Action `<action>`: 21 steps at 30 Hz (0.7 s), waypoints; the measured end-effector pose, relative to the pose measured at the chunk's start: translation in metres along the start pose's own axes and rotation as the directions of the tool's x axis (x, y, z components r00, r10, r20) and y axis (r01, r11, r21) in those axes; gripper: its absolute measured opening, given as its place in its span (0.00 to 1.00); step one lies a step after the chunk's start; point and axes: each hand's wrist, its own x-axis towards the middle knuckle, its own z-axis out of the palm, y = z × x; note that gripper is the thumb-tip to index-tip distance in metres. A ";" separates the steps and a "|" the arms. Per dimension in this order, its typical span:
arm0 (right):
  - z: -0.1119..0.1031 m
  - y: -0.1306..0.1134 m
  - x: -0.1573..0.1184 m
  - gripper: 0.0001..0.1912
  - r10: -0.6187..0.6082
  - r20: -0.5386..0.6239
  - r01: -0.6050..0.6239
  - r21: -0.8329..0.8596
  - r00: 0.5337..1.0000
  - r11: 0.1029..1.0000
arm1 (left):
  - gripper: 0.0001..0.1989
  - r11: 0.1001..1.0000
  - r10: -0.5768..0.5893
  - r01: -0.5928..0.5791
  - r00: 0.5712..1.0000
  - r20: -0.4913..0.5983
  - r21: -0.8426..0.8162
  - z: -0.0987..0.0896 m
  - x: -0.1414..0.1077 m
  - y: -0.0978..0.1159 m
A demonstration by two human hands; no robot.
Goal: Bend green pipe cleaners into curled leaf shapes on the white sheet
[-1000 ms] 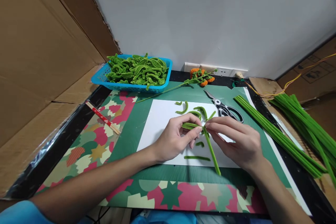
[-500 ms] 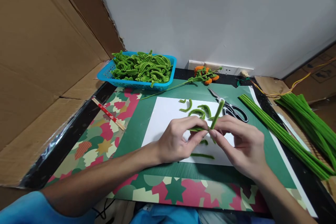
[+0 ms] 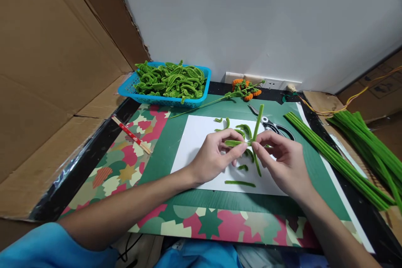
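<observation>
Between my fingertips, above the white paper (image 3: pixel 194 150), are green pipe cleaner pieces that meet in a cross shape. My left hand (image 3: pixel 216 155) pinches one pipe cleaner piece (image 3: pixel 233 143) lying sideways. My right hand (image 3: pixel 279 157) pinches another pipe cleaner (image 3: pixel 258 121), which stands up and also sticks out below the fingers. The joint between the pieces is partly hidden by my fingertips. On the paper lie several short curled green pieces (image 3: pixel 245 130) and one straight piece (image 3: pixel 240 183). Behind my right hand rest black-handled scissors (image 3: pixel 279 130).
At the back left stands a blue basket (image 3: pixel 166 101) heaped with bent green pieces. An orange flower stem (image 3: pixel 241 92) lies near a power strip (image 3: pixel 276 84). Long green pipe cleaners (image 3: pixel 336 159) lie on the right. Red-wrapped chopsticks (image 3: pixel 130 134) are on the left.
Both hands have moved slightly away from me, the right one also to the left. The upright pipe cleaner has shifted upward, and its lower end now shows clearly below my fingers.
</observation>
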 end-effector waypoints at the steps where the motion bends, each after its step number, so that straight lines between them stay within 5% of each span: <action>1: -0.001 0.001 0.001 0.07 -0.035 -0.018 0.034 -0.038 0.999 0.999 | 0.13 0.995 -0.059 0.060 0.998 0.015 -0.080 0.000 0.001 -0.001; 11: -0.002 0.006 0.005 0.10 -0.113 0.009 0.112 -0.169 0.994 0.979 | 0.17 0.969 -0.155 0.162 0.986 0.054 -0.186 -0.002 0.003 -0.008; 21: 0.007 0.014 0.011 0.20 0.233 -0.012 -0.227 0.185 0.972 0.956 | 0.15 0.969 -0.011 0.020 0.999 -0.040 0.245 0.003 -0.007 -0.008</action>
